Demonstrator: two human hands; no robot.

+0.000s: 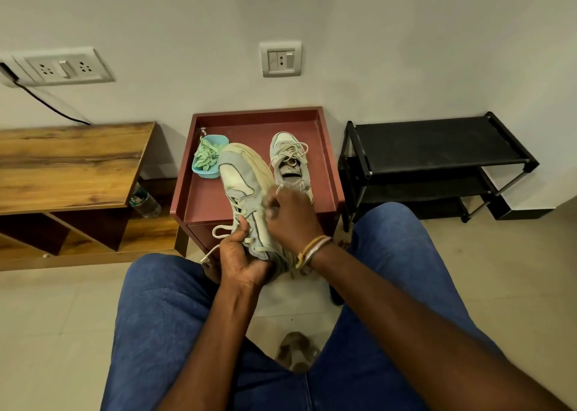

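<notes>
A pale grey-green sneaker (242, 181) is held tilted on its side above the front of a dark red tray-topped side table (324, 161). My left hand (240, 254) grips its heel end from below, thumb on the laces. My right hand (288, 214) pinches a lace end at the sneaker's side, fingers curled; a loose white lace (218, 231) loops out to the left. The matching second sneaker (290, 161) stands upright on the table, laces in place.
A light blue tub (203, 168) of green laces sits at the table's back left. A wooden bench (71, 164) is on the left with a bottle (145, 201) beneath, a black shoe rack (437, 161) on the right. My knees in blue jeans fill the foreground.
</notes>
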